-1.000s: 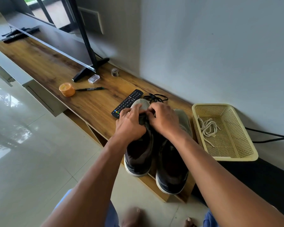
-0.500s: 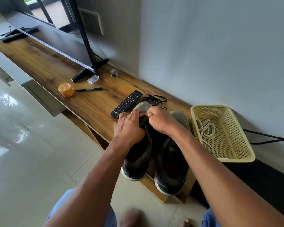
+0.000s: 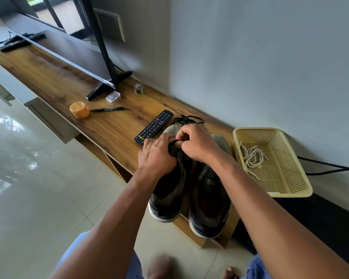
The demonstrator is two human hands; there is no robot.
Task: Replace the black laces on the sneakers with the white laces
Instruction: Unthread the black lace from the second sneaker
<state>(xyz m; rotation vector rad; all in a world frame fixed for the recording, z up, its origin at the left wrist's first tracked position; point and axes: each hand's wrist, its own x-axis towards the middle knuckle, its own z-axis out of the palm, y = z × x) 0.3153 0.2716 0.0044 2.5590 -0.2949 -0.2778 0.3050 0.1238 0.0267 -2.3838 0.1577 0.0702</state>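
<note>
The desk (image 3: pixel 54 81) runs from the upper left toward the lower right along the wall. At its left stands a television (image 3: pixel 54 43) on a black foot. In front of the foot lie an orange jar (image 3: pixel 79 109), a black pen (image 3: pixel 107 109), a small clear box (image 3: pixel 113 96) and a small metal cylinder (image 3: pixel 139 89). A remote control (image 3: pixel 154 127) lies further right, its near end just beside the left hand (image 3: pixel 157 156).

The left sneaker (image 3: pixel 169 190) and the right sneaker (image 3: pixel 210 200) stand side by side, toes toward the wall, heels overhanging the desk edge. The left hand rests on the left sneaker's upper, fingers curled on it. The right hand (image 3: pixel 195 143) sits over the same sneaker near the toe, thumb and fingers pinched on a black lace (image 3: pixel 174 142). A loose black lace (image 3: pixel 188 119) lies on the desk behind the toes.

At the right stands a yellow basket (image 3: pixel 302 184); the white laces (image 3: pixel 250 158) lie coiled inside it. A black cable (image 3: pixel 330 168) runs behind the basket.
</note>
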